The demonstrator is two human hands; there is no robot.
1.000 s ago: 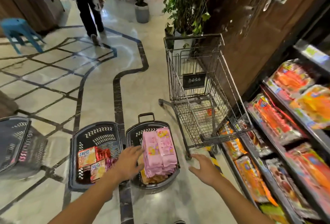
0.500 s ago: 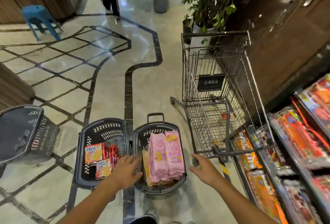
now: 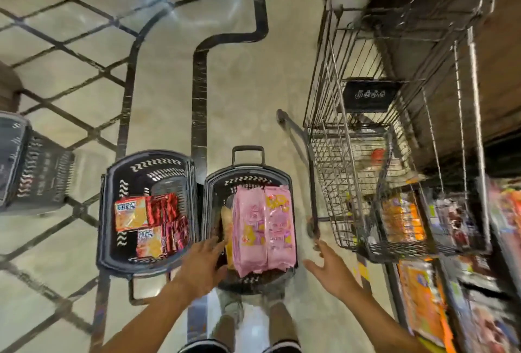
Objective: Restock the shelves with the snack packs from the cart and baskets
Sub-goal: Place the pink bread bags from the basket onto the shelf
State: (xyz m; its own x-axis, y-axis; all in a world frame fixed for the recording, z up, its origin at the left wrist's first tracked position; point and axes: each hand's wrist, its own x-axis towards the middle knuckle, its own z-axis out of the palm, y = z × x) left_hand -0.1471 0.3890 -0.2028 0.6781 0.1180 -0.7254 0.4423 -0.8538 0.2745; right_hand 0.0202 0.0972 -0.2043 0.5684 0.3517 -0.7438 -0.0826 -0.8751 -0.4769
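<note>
Snack packs (image 3: 263,228) are mostly still waiting, pink ones piled in the right basket (image 3: 248,178) and red-orange ones in the left basket (image 3: 146,164), while both hands (image 3: 201,265) (image 3: 334,269) hover open and empty, so plenty left for the shelves (image 3: 423,304).

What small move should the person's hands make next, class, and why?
Probably close both hands on the pink packs: the left hand and right hand hang open and empty on either side of that stack in the right basket.

Both open hands over pink snack packs (image 3: 263,227) — basket (image 3: 248,176), cart (image 3: 394,155) beside
</note>
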